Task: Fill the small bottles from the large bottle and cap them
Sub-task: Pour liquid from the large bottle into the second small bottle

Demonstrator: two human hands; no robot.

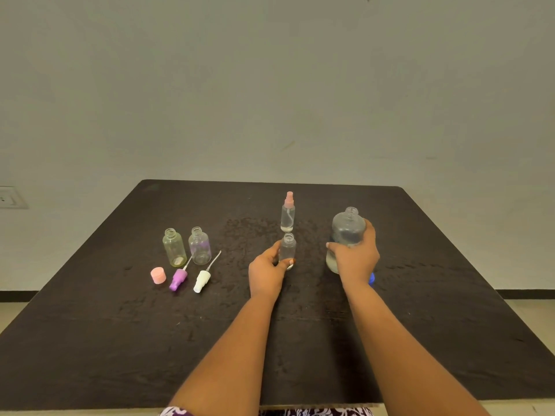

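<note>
While the large clear plastic bottle (347,226) stands upright and uncapped right of centre on the dark table (120,340), it is gripped round its lower body by the right hand (356,259), the fingers curled about it. A shallow layer of pale liquid is seen at its base. A blue cap (371,279) is partly hidden just behind the right wrist.

Just to the left, a small clear uncapped bottle (288,246) is held upright near its base between the thumb and fingers of the left hand (265,273). Directly beyond it, apart from it, a small clear bottle with a pink spray top (288,213) is found standing capped, with a little liquid at the bottom.

Well to the left, two further uncapped bottles are set side by side: a yellowish clear bottle (174,247) and a purple-tinted clear bottle (199,246). In front of them three closures lie in a row: a pink round cap (158,275), a purple spray head (178,279) and a white spray head (201,281), the two spray heads with their thin tubes pointing towards the bottles.

A pale wall socket (12,197) is noted at the left edge, on the plain wall behind.
</note>
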